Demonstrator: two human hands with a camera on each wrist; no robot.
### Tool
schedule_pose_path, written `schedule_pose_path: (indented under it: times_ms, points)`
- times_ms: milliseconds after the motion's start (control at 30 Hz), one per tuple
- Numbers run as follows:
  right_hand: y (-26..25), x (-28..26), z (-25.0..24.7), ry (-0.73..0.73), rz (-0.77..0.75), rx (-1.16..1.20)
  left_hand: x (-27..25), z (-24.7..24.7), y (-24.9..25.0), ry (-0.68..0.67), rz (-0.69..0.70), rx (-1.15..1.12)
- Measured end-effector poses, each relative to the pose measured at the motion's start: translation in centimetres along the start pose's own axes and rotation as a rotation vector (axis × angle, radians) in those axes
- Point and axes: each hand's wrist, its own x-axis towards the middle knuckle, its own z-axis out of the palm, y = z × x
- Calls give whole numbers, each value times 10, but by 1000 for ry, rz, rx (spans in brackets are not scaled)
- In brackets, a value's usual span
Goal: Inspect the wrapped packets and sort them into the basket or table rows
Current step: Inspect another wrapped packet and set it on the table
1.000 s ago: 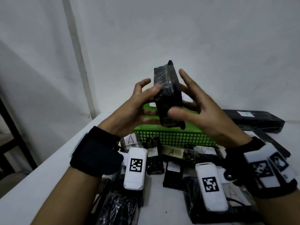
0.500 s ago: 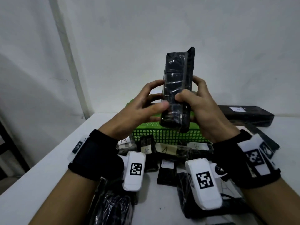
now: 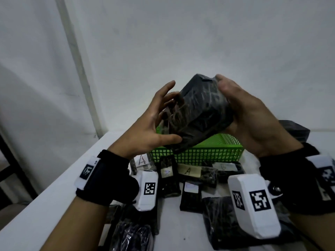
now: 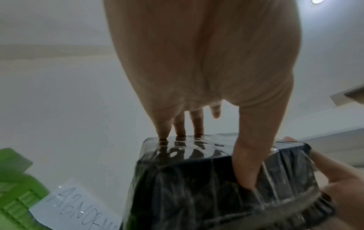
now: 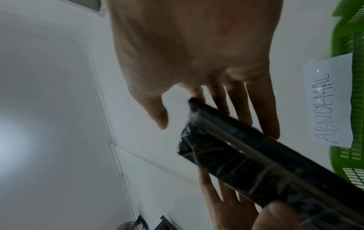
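Black wrapped packet [image 3: 201,113] is up in the air between both hands, tilted, above the green basket [image 3: 208,153]. I read my left hand [image 3: 152,127] as clasping the lower end: thumb under the near corner, fingers mostly straight against the far face. Right hand [image 3: 250,115] cups the upper side, fingers wrapped behind it, thumb off the wrap. Basket carries a paper label [image 5: 329,102] reading ABNORMAL. Below my wrists, more wrapped packets [image 3: 190,196] lie on the white table [image 3: 36,214], some tagged A.
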Motion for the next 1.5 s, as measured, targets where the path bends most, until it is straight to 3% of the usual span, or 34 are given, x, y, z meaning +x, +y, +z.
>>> schedule_pose_path:
  times_ms: [100, 267, 367, 433, 533, 600, 767, 867, 1000, 1167, 1333, 1433, 1500]
  points:
    - [5, 2, 1, 29, -29, 38, 0, 0, 0, -18, 39, 67]
    - [14, 2, 4, 39, -221, -63, 3, 6, -9, 20, 116, 225]
    - [21, 3, 5, 31, -285, -153, 2, 8, -6, 4, 129, 181]
    - [22, 3, 4, 53, -352, -212, 1, 7, -1, -6, 36, 123]
    - [16, 4, -4, 108, -485, -272, 1, 7, 9, 47, -212, 34]
    - [15, 4, -10, 70, -514, -365, 2, 9, 14, 33, -300, -112]
    - [26, 4, 2, -110, -391, -424, 4, 14, 17, 159, -334, -291]
    - [24, 2, 10, -49, -342, -290, 3, 11, 11, 200, -337, -328]
    - [23, 5, 2, 49, -188, -259, 1, 8, 7, 83, -258, -294]
    - [25, 6, -1, -71, 35, -111, -3, 16, 8, -58, -119, -267]
    - [31, 3, 11, 33, -31, -130, -1, 21, 7, -54, -108, -232]
    - [29, 2, 12, -33, -99, -208, 0, 14, 3, -5, -105, -222]
    - [23, 1, 7, -109, -88, -110, 0, 5, 0, 7, -80, -182]
